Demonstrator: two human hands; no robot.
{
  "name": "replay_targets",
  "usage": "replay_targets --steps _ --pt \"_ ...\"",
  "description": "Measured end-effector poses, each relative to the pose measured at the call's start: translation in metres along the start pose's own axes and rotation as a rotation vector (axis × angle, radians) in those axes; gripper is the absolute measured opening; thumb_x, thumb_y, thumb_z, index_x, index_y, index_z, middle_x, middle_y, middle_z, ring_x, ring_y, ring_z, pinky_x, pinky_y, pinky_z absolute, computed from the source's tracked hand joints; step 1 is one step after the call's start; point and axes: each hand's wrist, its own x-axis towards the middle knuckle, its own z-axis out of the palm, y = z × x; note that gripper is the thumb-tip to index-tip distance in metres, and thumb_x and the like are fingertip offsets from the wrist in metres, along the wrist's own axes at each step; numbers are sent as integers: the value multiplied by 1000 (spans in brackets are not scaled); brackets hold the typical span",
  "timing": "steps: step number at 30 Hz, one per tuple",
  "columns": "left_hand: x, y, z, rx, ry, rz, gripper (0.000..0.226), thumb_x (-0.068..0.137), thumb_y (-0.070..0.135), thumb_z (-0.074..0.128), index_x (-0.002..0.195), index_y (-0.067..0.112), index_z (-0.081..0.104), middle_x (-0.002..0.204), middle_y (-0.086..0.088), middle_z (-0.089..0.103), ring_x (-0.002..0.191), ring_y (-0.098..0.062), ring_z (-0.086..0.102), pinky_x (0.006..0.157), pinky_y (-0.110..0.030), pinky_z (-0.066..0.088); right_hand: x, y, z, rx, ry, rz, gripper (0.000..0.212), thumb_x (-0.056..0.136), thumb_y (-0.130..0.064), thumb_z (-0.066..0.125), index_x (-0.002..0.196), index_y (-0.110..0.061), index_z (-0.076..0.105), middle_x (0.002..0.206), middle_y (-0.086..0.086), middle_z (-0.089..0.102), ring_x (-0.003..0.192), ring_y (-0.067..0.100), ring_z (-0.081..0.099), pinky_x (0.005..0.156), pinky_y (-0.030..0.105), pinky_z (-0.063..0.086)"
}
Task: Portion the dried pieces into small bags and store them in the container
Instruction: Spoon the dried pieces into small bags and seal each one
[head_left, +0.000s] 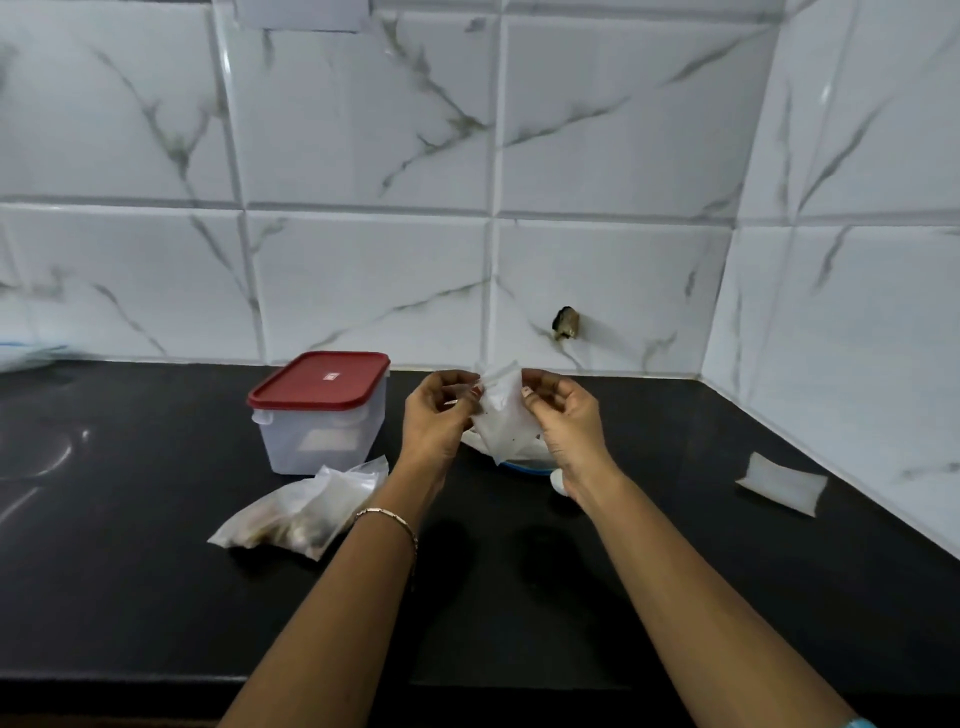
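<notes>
Your left hand (435, 415) pinches the left edge of a small clear bag (503, 415), fingers curled at its top corner, and a thin bracelet (388, 519) sits on that wrist. Far left on the black counter (130, 571) something pale and blurred lies against the wall, too smeared to make out. Moving right, the container (319, 415) stands near the tiled wall, its red lid (319, 378) closed on a translucent body with something pale inside. Just in front of it lies a larger plastic bag (301, 512) holding brownish dried pieces, flat on the counter beside your left forearm. The small bag hangs in the air between your two hands, above a blue-rimmed dish (524, 467) that is mostly hidden behind it. Your right hand (569, 421) pinches the bag's right edge, thumb and fingertips curled onto the plastic. Well apart to the right, near the corner of the wall, a flat pale packet (782, 484) rests on the counter.
</notes>
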Motion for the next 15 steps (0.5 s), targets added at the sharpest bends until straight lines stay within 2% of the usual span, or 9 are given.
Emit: replay_targets --steps 3,6,8,10,12,15 --pt "3 -5 -2 70 4 29 12 84 3 72 93 9 66 91 -10 70 82 -21 65 66 -21 55 3 7 9 -46 -12 -71 30 90 -7 65 118 -18 64 104 0 68 97 13 66 84 23 54" --pt "5 -9 -1 129 -5 40 8 80 10 77 85 11 71 83 -6 73 76 -16 67 66 -23 54 1 18 9 -244 -69 -207 45 91 -11 63 130 -33 56 102 -2 62 87 5 61 78 20 53" --pt "6 -7 1 136 -27 39 7 81 16 77 83 11 72 79 -6 74 74 -14 68 69 -26 56 0 21 3 -448 -111 -349 44 92 -10 61 129 -33 57 107 -3 60 88 -2 56 80 18 49" --pt "6 -5 2 101 -39 20 13 85 21 74 82 8 73 80 -7 75 73 -16 69 73 -30 58 0 21 -3 -604 -118 -455 38 91 -9 60 122 -30 61 118 -7 56 99 0 55 87 27 50" --pt "5 -2 1 57 -46 -8 17 86 23 72 82 6 73 81 -9 75 72 -16 69 74 -31 59 0 18 -5 -666 -118 -493 32 90 -8 59 115 -28 62 118 -8 54 102 7 57 87 36 53" --pt "4 1 -2 34 -34 -25 14 84 21 74 82 7 74 80 -10 75 68 -14 68 67 -26 55 -4 15 -4 -726 -126 -561 26 89 -10 61 110 -25 63 117 -8 51 100 8 58 82 34 54"
